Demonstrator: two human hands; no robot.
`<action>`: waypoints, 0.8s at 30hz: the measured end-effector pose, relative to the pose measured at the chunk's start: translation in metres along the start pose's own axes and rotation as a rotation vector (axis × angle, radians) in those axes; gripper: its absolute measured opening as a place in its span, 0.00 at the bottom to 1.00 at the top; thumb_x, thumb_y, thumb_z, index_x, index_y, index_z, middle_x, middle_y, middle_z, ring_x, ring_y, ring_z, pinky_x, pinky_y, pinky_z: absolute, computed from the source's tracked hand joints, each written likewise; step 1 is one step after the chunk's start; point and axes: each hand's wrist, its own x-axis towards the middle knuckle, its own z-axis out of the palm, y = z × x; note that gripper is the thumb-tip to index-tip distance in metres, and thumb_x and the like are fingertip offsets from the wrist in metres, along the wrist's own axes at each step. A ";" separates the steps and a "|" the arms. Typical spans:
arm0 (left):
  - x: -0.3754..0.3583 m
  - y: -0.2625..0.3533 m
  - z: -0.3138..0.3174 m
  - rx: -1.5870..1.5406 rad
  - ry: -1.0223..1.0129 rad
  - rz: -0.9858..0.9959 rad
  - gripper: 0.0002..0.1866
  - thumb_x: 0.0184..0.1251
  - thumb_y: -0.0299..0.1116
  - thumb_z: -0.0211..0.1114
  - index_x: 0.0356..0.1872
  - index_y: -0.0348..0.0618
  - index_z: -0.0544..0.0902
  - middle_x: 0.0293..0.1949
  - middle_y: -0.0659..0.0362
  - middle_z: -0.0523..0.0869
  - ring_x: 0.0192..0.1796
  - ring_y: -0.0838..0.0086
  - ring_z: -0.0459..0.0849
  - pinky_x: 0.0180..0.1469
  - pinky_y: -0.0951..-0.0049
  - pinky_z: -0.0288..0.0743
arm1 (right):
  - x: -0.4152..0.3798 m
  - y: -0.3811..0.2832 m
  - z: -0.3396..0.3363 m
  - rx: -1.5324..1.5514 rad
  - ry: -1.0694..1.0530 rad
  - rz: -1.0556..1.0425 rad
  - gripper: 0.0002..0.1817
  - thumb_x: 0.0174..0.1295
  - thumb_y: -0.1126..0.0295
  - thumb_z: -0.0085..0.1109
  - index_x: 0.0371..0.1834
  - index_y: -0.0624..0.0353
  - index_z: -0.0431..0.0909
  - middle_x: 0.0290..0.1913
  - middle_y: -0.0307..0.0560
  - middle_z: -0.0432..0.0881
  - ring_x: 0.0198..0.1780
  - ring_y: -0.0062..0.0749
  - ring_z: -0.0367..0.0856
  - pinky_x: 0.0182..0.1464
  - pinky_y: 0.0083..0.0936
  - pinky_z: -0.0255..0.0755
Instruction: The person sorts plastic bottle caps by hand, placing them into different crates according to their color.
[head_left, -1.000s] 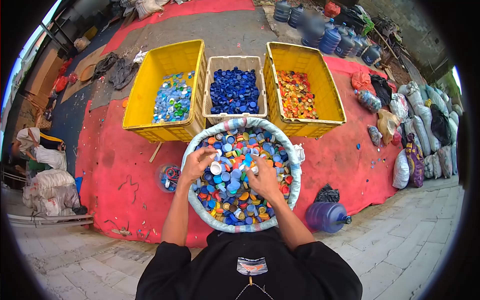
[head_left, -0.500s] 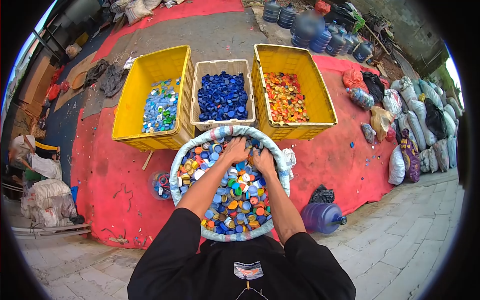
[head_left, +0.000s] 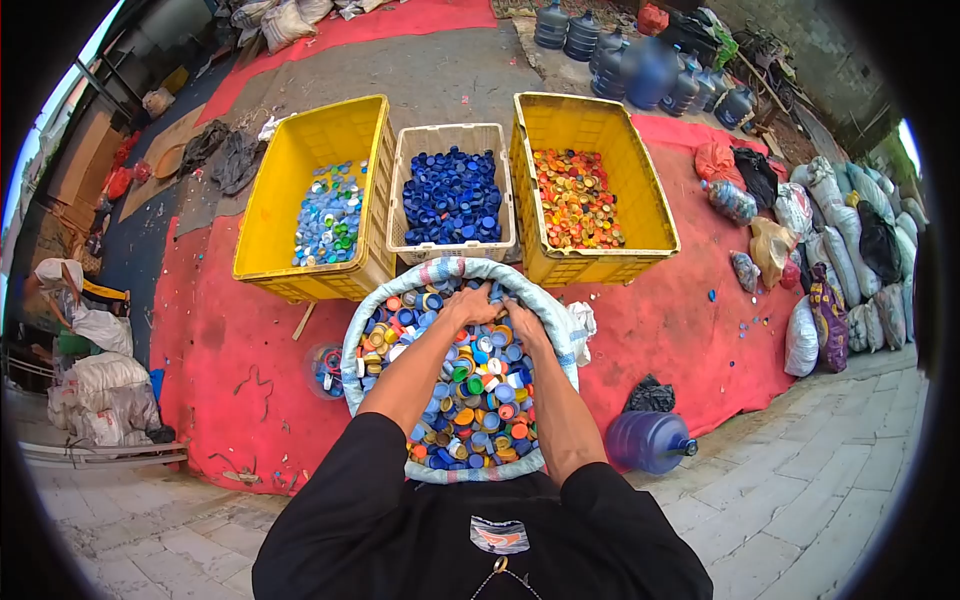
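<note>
A round container with a cloth rim (head_left: pixel 357 330) stands against my body, full of mixed bottle caps (head_left: pixel 468 415). My left hand (head_left: pixel 474 305) and my right hand (head_left: pixel 524 318) are close together among the caps at its far side. The fingertips of both are buried or hidden, so what they hold cannot be made out. Beyond the rim are three crates: a yellow one (head_left: pixel 262 215) with light blue, white and green caps, a white one (head_left: pixel 397 215) with dark blue caps, and a yellow one (head_left: pixel 645 205) with orange, yellow and red caps.
A blue water jug (head_left: pixel 645 442) lies right of the container, by a black bag (head_left: pixel 649 393). A clear tub (head_left: pixel 325 370) is at its left. Filled sacks (head_left: pixel 845 255) line the right side; several jugs (head_left: pixel 582 35) stand far back. A person (head_left: pixel 62 290) is at far left.
The view has shifted slightly. My two hands have come closer together at the far side of the container, and my left hand has moved a little to the right.
</note>
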 end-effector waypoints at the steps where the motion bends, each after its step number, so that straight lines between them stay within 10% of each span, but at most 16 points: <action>1: 0.003 -0.008 0.000 -0.027 -0.001 0.042 0.38 0.62 0.63 0.53 0.68 0.50 0.69 0.61 0.40 0.77 0.62 0.46 0.76 0.65 0.49 0.66 | 0.000 0.000 -0.003 0.069 -0.073 0.056 0.37 0.62 0.44 0.54 0.68 0.60 0.67 0.68 0.57 0.70 0.68 0.47 0.67 0.69 0.34 0.57; 5: -0.001 -0.059 0.005 -0.228 0.065 0.171 0.38 0.60 0.64 0.56 0.59 0.41 0.77 0.58 0.39 0.79 0.60 0.49 0.77 0.61 0.57 0.69 | 0.001 -0.003 0.005 0.483 -0.323 0.336 0.24 0.64 0.52 0.56 0.57 0.57 0.76 0.51 0.44 0.81 0.49 0.28 0.80 0.49 0.29 0.75; 11: -0.096 -0.082 -0.019 -0.342 0.322 0.288 0.27 0.62 0.53 0.63 0.51 0.39 0.80 0.48 0.45 0.82 0.54 0.53 0.79 0.56 0.60 0.71 | -0.042 -0.053 0.026 0.255 -0.393 -0.140 0.22 0.62 0.55 0.58 0.49 0.64 0.80 0.43 0.45 0.82 0.43 0.27 0.77 0.48 0.25 0.69; 16: -0.158 -0.093 0.022 -0.340 0.706 0.439 0.22 0.61 0.43 0.66 0.48 0.35 0.80 0.52 0.48 0.79 0.56 0.54 0.77 0.59 0.58 0.70 | -0.101 -0.071 0.030 -0.262 -0.280 -0.775 0.26 0.55 0.56 0.64 0.53 0.61 0.78 0.51 0.56 0.79 0.52 0.51 0.79 0.54 0.39 0.71; 24: -0.212 -0.077 0.086 0.015 0.892 0.300 0.28 0.65 0.43 0.60 0.65 0.46 0.73 0.68 0.46 0.67 0.70 0.47 0.63 0.70 0.46 0.54 | -0.188 -0.036 0.032 -0.816 -0.072 -0.913 0.34 0.57 0.51 0.62 0.68 0.45 0.69 0.72 0.59 0.61 0.70 0.66 0.57 0.65 0.65 0.51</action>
